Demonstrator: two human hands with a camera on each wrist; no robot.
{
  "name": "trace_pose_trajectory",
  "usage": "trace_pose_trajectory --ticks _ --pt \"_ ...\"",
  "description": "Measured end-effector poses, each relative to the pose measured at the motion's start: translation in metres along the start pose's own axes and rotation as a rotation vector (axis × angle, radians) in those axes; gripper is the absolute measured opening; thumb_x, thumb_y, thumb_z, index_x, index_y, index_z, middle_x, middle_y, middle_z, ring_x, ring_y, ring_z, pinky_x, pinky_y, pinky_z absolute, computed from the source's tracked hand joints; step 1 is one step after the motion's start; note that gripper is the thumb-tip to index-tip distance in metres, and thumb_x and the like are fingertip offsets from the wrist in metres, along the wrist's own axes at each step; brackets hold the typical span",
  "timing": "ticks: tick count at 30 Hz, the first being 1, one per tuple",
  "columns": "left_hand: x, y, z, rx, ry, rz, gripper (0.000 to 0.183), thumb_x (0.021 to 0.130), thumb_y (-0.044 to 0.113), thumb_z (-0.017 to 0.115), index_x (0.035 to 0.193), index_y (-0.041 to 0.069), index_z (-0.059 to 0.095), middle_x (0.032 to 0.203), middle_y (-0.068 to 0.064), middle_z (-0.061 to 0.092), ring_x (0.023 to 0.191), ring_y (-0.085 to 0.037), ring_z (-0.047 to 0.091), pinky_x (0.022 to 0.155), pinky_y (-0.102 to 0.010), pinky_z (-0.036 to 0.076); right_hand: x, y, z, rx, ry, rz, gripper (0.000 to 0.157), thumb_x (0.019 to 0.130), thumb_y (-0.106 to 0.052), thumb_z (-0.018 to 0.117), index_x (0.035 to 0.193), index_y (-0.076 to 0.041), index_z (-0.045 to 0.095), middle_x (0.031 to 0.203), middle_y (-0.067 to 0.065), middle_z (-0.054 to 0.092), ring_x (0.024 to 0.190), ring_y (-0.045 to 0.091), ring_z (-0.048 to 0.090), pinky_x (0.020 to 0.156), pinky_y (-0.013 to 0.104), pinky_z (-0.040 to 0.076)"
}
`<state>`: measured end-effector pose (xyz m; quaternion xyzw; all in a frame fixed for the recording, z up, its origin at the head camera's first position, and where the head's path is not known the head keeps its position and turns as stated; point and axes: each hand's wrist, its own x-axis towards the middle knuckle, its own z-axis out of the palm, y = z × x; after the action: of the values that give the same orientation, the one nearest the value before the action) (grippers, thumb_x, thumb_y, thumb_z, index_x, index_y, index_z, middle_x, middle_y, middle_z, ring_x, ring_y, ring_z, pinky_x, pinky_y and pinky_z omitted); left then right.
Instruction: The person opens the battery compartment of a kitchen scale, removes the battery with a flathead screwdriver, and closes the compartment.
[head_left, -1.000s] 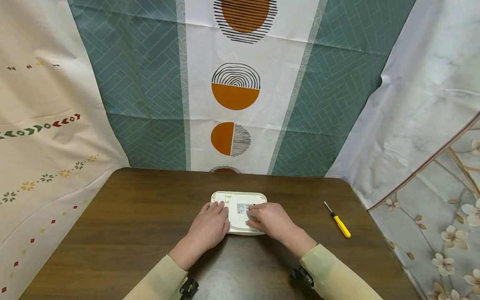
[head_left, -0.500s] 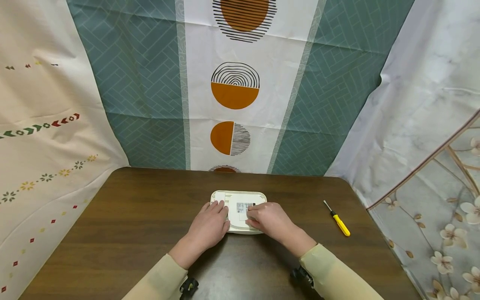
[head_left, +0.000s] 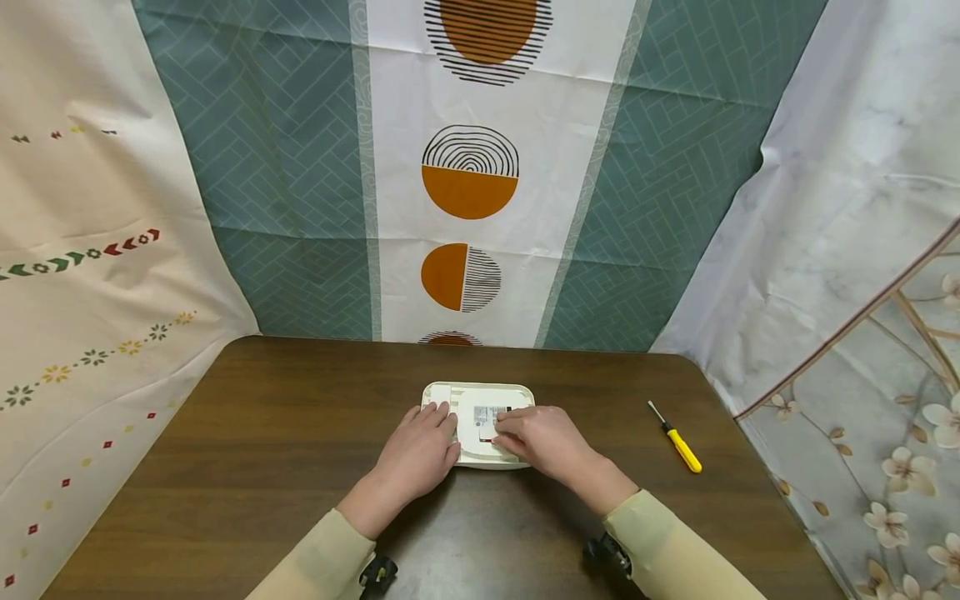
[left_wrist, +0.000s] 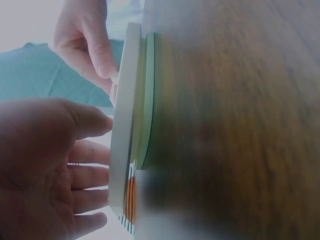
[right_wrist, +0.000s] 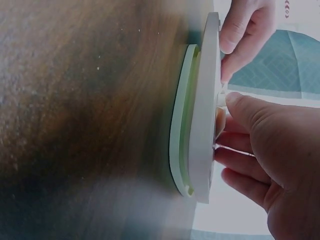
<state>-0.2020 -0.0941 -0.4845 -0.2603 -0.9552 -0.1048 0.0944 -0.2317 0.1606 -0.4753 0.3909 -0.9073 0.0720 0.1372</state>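
White device on worktop. L hand on device's L side, fingers straight; R hand seems to pinch small white panel mid-device. Risk: uneven pull may snap panel edge; light L press could let device slip.

Below the grip: dark-brown wood-grain table, far corners rounded, glare on near part. Beyond the grip: teal-and-white geometric-print fabric hanging. Left of grip: cream patterned cloth, creased. Right: white floral cloth, creased.
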Motion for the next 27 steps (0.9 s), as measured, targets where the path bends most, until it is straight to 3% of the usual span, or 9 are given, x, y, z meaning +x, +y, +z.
trace_pose_trajectory --ticks 9,18,27 --pt "-0.0013 0.0019 -0.0040 -0.005 -0.011 -0.003 0.043 0.106 0.023 0.074 0.139 -0.005 0.071 0.152 -0.026 0.063 0.144 -0.044 0.058 0.121 -0.059 0.043 0.0011 -0.0028 -0.0007 0.015 0.002 0.063 0.018 0.095 -0.030 0.091 0.099 -0.017 0.080 0.097 -0.006 0.077 0.081 0.013 0.071 0.070 0.038 0.060" --pt "-0.0011 0.0003 -0.0029 -0.002 -0.004 -0.004 0.043 0.106 0.023 0.074 0.139 -0.004 0.071 0.152 -0.026 0.063 0.144 -0.044 0.058 0.121 -0.060 0.043 0.0028 -0.0090 0.0010 0.023 0.006 0.147 0.020 0.093 -0.030 0.092 0.098 -0.014 0.081 0.117 0.001 0.081 0.103 0.019 0.077 0.082 0.042 0.064" --pt "-0.0003 -0.0005 -0.0014 -0.011 -0.021 -0.015 0.044 0.107 0.025 0.072 0.141 -0.004 0.071 0.153 -0.025 0.062 0.145 -0.044 0.057 0.121 -0.061 0.042 0.0027 -0.0080 -0.0038 0.172 -0.054 0.234 0.018 0.094 -0.026 0.091 0.103 -0.013 0.082 0.127 0.004 0.078 0.119 0.024 0.073 0.096 0.047 0.061"
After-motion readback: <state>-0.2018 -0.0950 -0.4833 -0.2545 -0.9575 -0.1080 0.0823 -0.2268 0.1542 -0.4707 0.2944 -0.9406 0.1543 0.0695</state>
